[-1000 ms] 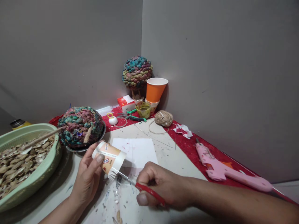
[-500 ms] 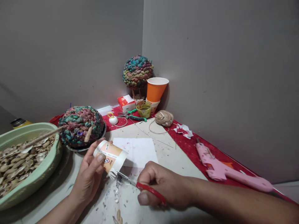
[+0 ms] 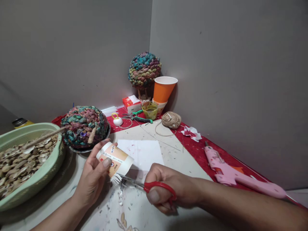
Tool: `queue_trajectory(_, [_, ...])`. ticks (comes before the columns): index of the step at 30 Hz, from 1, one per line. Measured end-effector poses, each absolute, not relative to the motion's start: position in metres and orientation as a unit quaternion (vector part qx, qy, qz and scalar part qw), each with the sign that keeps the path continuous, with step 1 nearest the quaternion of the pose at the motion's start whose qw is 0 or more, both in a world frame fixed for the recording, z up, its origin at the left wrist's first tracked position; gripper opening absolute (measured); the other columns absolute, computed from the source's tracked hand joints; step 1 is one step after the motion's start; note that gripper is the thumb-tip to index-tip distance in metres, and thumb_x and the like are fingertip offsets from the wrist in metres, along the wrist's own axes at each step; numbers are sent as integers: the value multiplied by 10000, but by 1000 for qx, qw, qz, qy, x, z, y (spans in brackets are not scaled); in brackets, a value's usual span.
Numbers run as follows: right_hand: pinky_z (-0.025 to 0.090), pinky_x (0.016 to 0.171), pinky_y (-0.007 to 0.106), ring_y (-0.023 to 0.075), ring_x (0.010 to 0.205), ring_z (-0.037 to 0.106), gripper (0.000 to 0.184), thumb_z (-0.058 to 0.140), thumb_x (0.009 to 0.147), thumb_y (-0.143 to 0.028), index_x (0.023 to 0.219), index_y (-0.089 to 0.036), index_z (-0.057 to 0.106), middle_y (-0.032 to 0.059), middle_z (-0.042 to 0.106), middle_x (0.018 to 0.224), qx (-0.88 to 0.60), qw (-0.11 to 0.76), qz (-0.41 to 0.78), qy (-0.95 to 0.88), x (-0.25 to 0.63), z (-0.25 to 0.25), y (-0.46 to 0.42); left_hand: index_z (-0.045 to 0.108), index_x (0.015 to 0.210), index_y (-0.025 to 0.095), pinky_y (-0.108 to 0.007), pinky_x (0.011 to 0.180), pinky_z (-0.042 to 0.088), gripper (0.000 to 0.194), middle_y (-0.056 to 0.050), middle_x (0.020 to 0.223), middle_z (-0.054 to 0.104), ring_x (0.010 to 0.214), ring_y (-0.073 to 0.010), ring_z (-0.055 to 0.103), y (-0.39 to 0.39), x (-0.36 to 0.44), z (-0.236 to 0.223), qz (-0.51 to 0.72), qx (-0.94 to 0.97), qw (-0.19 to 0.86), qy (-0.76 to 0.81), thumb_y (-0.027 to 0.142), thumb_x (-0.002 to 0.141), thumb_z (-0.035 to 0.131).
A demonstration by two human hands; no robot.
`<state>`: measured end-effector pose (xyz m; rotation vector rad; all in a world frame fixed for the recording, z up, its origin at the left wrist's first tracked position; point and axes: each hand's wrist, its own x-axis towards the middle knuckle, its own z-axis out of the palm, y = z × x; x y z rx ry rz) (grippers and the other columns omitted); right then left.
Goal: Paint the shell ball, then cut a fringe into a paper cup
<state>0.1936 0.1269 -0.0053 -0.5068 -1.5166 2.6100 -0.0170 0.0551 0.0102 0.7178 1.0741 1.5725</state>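
Observation:
My left hand [image 3: 93, 175] grips a printed paper cup [image 3: 116, 157], tilted on its side, with the thumb pressed on its wall. Several narrow strips are cut into the cup's lower right edge and curl outward. In my right hand [image 3: 166, 189] is a pair of scissors [image 3: 157, 186] with red handles. Their blade tips are at the cup's edge, beside the cut strips. A white sheet of paper [image 3: 146, 154] lies on the table behind the cup.
At left are a green basket [image 3: 59, 150] of shells and a multicoloured shell-covered ball [image 3: 84, 125] in a bowl. Behind stand an orange cup [image 3: 165, 91], pliers [image 3: 143, 120], a twine ball [image 3: 171, 119] and another shell-covered ball [image 3: 144, 69]. A pink glue gun [image 3: 237, 176] lies at right.
The scissor handles have spread apart, and my right hand has shifted slightly right. The cup stays in my left hand, turned a little. The whole view has shifted slightly.

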Motion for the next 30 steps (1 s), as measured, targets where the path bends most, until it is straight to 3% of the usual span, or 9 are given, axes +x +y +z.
queue_trajectory(14, [195, 253, 136, 25, 251, 325, 453, 797, 644, -418, 413, -144, 519, -51, 464, 344, -127, 58, 872, -470, 193, -8, 126, 693, 1173, 252, -293, 777, 593, 517, -80, 1196, 741, 938, -238, 714, 54, -18, 11, 657, 317, 515, 450, 266, 685, 864])
queue_trajectory(21, [204, 264, 145, 29, 273, 339, 501, 820, 634, -495, 437, -145, 521, -50, 485, 372, -129, 38, 868, -478, 196, -13, 127, 692, 1151, 241, -315, 781, 587, 514, -86, 1121, 761, 935, -267, 725, 54, -16, 13, 652, 317, 525, 447, 291, 672, 872])
queue_trajectory(24, [230, 293, 143, 24, 306, 338, 542, 816, 637, -587, 495, -134, 554, -54, 478, 402, -150, 15, 827, -541, 200, -9, 127, 672, 1197, 229, -353, 822, 586, 569, -85, 1068, 771, 934, -279, 729, 55, -17, 11, 649, 295, 535, 454, 312, 672, 875])
queue_trajectory(26, [213, 315, 151, 19, 325, 283, 576, 785, 659, -620, 486, -165, 478, -82, 405, 401, -148, 19, 796, -587, 202, -5, 126, 660, 1221, 217, -361, 838, 583, 605, -85, 1046, 773, 942, -281, 727, 56, -18, 9, 650, 272, 540, 460, 333, 668, 877])
queue_trajectory(30, [230, 437, 202, 52, 430, 266, 523, 716, 758, -428, 509, -204, 315, -94, 301, 464, -127, 110, 623, -764, 205, 1, 122, 678, 1197, 193, -337, 835, 578, 601, -73, 1012, 774, 898, -258, 729, 59, -19, 7, 660, 240, 541, 462, 350, 653, 880])
